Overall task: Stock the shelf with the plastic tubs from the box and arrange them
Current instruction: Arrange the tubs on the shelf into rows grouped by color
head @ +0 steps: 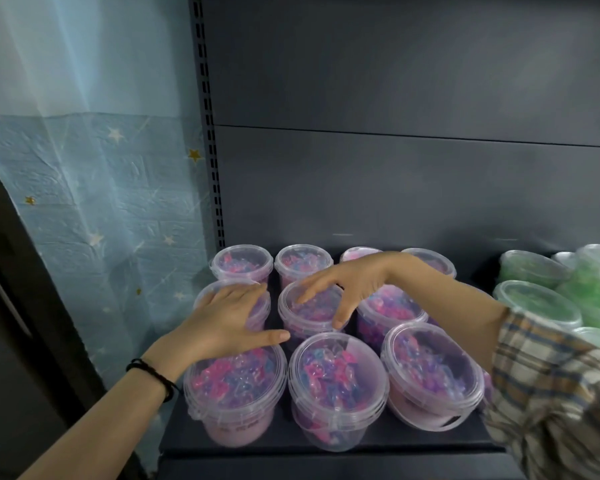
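clear lidded tubs (pixel 336 372), pink-blue inside; left hand (pixel 226 317), right hand (pixel 347 282) rest spread-fingered on top.

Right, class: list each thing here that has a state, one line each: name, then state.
Pink tubs: lidded, upright, in rows on the shelf.
Green tubs: lidded, on the right.
Left hand: open, flat on middle-left tub.
Right hand: open, fingers spread on centre tub.

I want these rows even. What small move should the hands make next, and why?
Probably nudge the two middle-row tubs to square up the row: the left hand lies flat atop the left tub, the right hand spans the centre tub, thumb at its front rim.
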The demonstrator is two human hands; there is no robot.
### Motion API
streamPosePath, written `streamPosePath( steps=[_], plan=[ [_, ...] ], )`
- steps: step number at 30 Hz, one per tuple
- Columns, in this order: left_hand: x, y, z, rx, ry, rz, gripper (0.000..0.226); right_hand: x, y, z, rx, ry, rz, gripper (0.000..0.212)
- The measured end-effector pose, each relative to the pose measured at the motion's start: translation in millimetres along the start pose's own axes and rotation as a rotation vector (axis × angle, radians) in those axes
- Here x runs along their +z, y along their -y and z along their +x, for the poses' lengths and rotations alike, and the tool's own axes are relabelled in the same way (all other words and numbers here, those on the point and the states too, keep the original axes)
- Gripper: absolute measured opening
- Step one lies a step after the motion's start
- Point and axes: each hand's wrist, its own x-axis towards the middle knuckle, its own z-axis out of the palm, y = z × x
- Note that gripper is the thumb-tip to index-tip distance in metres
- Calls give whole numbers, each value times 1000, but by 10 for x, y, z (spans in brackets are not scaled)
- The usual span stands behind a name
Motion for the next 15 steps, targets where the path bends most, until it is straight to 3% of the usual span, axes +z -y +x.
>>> streamPosePath(
  steps=[4,8,11,15],
  plan=[
    [-26,97,-37,38,8,-93,133,114,-18,92,5,-189,-112,71],
    [20,178,-57,-4,-12,-31,138,229,132,109,111,-358,-181,73],
    [45,166,-59,-13,-34,-18,135,287,307,110,226,-426,-338,76],
    [37,134,-84,-8,-46,-6,133,307,393,131,303,-436,-336,81]
  ],
)
